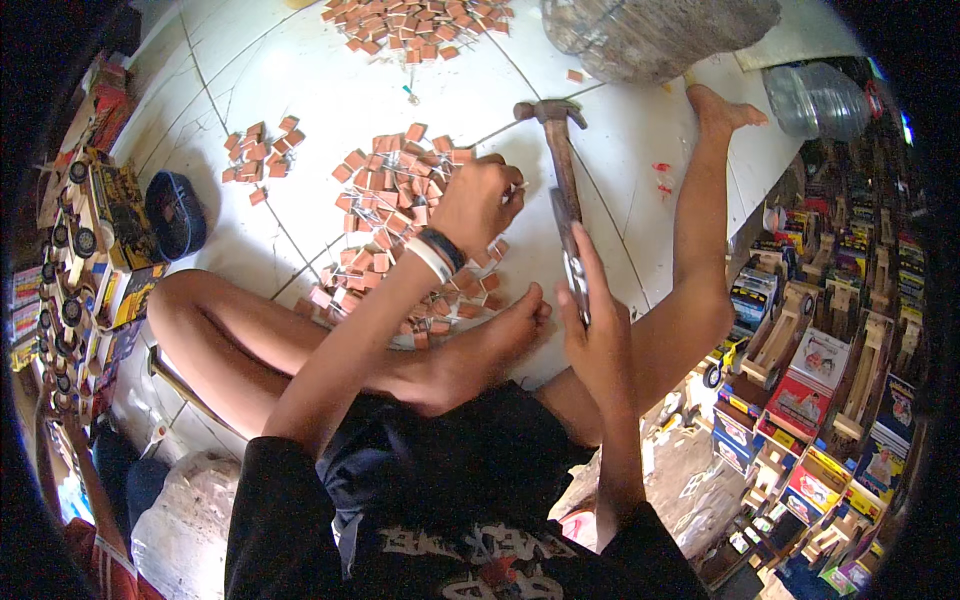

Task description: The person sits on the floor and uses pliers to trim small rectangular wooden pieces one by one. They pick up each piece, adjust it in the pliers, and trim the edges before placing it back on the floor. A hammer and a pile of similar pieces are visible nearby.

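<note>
My left hand (480, 203), with bands around its wrist, is curled closed above the right side of a pile of small reddish-brown blocks (385, 190). Thin whitish strips show among these blocks. A small pale tip pokes out at the left fingers, but what they hold is too small to name. In my right hand (598, 325) is a long, narrow metal tool (566, 235), dark toward its far end and shiny near the fingers. Beyond it lies a hammer (560, 150) with a wooden handle, flat on the white tiled floor (625, 215).
A smaller cluster of blocks (258, 150) lies left, and another heap (420, 22) at the far side. A large cloudy plastic bag (655, 38) and a clear bottle (818, 102) stand far right. Wooden toy trucks (800, 400) crowd the right; a dark blue tray (176, 215) sits left.
</note>
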Available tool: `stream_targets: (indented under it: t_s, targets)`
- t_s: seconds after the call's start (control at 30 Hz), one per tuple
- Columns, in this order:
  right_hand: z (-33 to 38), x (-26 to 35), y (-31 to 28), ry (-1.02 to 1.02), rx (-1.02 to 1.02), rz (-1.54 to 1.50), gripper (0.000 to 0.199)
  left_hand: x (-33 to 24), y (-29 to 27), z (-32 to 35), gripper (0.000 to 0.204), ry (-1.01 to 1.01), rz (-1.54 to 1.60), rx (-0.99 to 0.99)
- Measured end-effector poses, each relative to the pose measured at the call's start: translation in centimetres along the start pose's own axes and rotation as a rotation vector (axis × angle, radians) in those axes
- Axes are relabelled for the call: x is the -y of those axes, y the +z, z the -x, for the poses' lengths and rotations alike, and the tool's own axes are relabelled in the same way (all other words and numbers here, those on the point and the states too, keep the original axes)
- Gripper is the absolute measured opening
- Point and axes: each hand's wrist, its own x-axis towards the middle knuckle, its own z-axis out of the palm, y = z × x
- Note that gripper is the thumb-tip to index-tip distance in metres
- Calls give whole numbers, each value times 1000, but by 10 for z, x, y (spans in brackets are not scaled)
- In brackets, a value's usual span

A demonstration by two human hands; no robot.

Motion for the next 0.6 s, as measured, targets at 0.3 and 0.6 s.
stream_targets:
  t_s: [0.3,0.6]
  targets:
    - [-42,-28,9,-73,85,75,79,31,0,-15,10,171,8,88]
    - [-50,-27,17,-28,171,163,75,34,-5,-19,24,184,-75,180]
